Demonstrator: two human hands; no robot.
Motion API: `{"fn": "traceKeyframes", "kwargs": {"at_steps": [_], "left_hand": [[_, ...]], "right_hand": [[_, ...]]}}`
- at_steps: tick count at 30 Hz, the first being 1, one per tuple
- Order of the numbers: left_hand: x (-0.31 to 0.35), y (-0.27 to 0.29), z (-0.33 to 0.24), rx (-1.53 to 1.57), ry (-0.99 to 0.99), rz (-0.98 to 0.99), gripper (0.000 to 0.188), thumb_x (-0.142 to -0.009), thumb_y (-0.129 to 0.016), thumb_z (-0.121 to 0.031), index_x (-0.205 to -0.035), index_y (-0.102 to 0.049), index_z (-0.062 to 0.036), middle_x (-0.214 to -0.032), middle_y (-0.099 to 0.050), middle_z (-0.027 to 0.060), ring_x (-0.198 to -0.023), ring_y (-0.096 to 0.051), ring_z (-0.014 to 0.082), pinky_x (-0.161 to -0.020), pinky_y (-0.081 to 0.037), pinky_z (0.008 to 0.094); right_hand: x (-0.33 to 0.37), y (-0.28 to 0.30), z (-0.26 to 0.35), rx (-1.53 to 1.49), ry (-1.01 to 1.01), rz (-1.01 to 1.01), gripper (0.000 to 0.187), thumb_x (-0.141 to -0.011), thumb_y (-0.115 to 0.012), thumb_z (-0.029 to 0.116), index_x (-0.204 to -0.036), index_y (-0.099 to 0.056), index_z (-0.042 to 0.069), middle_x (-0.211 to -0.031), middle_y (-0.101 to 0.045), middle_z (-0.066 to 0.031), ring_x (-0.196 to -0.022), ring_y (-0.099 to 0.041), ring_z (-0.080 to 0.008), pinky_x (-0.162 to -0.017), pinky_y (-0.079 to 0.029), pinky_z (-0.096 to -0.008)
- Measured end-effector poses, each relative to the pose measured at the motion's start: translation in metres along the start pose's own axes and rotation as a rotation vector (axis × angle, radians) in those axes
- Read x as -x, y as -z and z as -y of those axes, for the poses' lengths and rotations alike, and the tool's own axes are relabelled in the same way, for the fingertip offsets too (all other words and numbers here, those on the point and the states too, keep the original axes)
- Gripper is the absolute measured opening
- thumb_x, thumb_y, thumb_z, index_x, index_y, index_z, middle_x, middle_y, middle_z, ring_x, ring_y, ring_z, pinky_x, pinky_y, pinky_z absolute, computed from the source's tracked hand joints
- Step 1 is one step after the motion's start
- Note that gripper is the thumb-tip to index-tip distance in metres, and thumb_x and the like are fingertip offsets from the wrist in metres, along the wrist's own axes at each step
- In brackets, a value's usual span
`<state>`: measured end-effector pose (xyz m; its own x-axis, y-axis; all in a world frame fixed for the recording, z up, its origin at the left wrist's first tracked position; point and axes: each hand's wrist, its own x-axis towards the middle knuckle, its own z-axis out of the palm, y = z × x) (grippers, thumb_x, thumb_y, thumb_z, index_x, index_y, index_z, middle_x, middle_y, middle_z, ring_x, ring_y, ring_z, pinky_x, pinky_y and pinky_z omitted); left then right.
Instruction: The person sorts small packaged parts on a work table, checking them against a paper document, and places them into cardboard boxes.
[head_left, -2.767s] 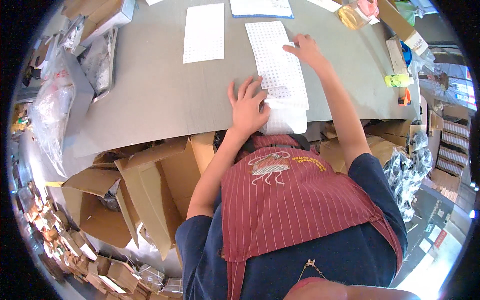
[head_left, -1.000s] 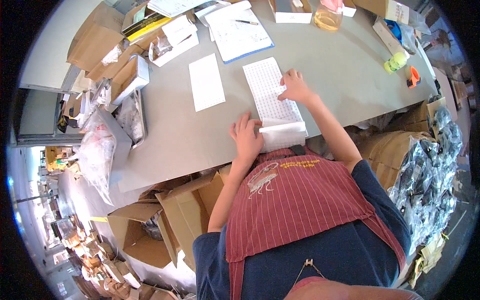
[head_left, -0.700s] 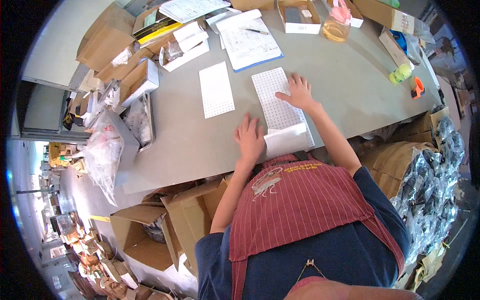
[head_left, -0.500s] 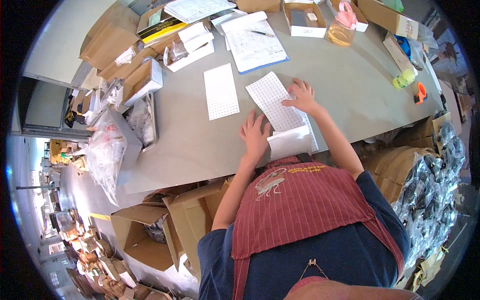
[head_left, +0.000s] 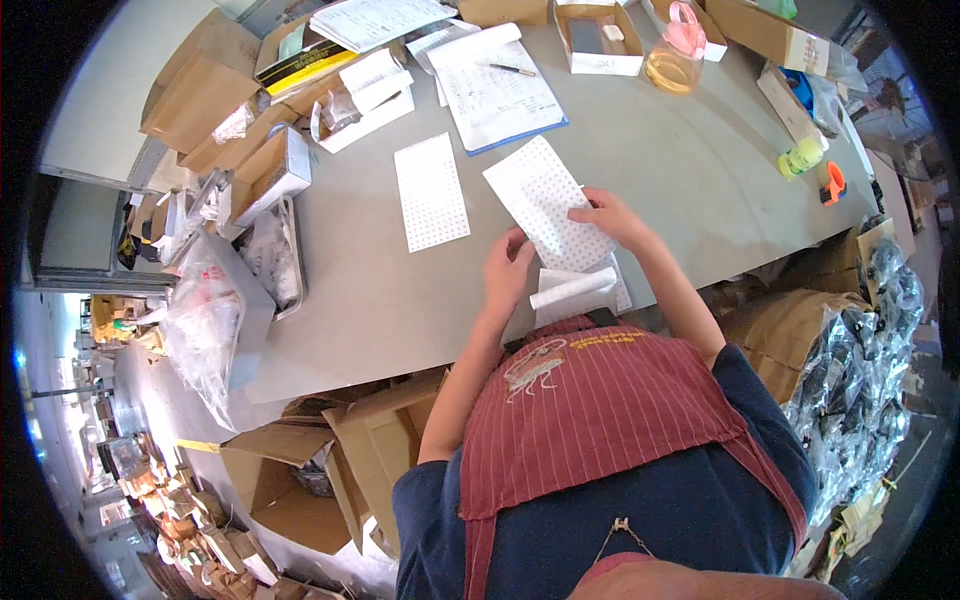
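A white sheet printed with rows of small marks [head_left: 535, 185] is held in front of me, apparently lifted a little off the table. My right hand [head_left: 612, 218] grips its right edge, thumb on top and fingers behind. At the opposite edge, my left hand [head_left: 508, 265] has its fingers curled in and the thumb against the paper. Nearer my body, beneath that sheet, lies another white paper with a rolled-over end [head_left: 572, 290]. To the left rests a separate sheet with similar rows [head_left: 432, 190], flat on the grey table [head_left: 350, 240].
Beyond the sheets are a clipboard [head_left: 505, 100] with papers and a pen [head_left: 512, 69]. A jug with a pink lid [head_left: 675, 60], a green bottle [head_left: 800, 158] and an orange tape dispenser [head_left: 832, 184] stand rightward. Cardboard boxes and a grey bin [head_left: 245, 305] line the left.
The marked sheet has come up off the paper beneath it. My right hand has moved from lying on it to gripping its edge, and my left fingers have curled against the other edge.
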<state>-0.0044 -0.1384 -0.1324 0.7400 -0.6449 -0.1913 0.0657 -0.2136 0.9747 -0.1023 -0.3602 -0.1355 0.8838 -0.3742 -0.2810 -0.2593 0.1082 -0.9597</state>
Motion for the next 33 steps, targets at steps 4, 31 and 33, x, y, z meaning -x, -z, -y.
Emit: {"fn": "traceKeyframes", "kwargs": {"at_steps": [4, 31, 33], "left_hand": [[-0.001, 0.008, 0.000, -0.297, -0.136, -0.027, 0.047, -0.084, -0.068, -0.011, -0.129, -0.055, -0.0055, -0.125, -0.055, 0.0183, -0.112, -0.055, 0.0281, -0.098, -0.044, 0.0365], [-0.040, -0.020, -0.036, 0.001, 0.370, 0.446, 0.038, -0.086, -0.073, -0.022, -0.109, -0.065, 0.0066, -0.102, -0.070, 0.0135, -0.089, -0.069, 0.0231, -0.079, -0.054, 0.0337], [-0.042, -0.020, -0.022, 0.172, 0.270, 0.327, 0.037, -0.084, -0.073, -0.020, -0.108, -0.065, 0.0073, -0.099, -0.071, 0.0139, -0.082, -0.069, 0.0234, -0.076, -0.054, 0.0334]], "right_hand": [[0.027, 0.011, 0.007, 0.408, -0.014, -0.233, 0.041, -0.076, -0.074, 0.025, -0.108, -0.067, 0.000, -0.104, -0.068, -0.0178, -0.092, -0.066, -0.0265, -0.080, -0.050, -0.0358], [0.112, 0.013, -0.002, 0.271, -0.030, -0.389, 0.029, -0.077, -0.073, 0.016, -0.099, -0.065, -0.001, -0.086, -0.067, -0.0124, -0.077, -0.063, -0.0265, -0.071, -0.050, -0.0346], [0.112, 0.003, 0.007, 0.419, 0.218, -0.544, 0.029, -0.078, -0.072, 0.013, -0.102, -0.064, 0.001, -0.092, -0.066, -0.0111, -0.082, -0.063, -0.0250, -0.074, -0.050, -0.0345]]}}
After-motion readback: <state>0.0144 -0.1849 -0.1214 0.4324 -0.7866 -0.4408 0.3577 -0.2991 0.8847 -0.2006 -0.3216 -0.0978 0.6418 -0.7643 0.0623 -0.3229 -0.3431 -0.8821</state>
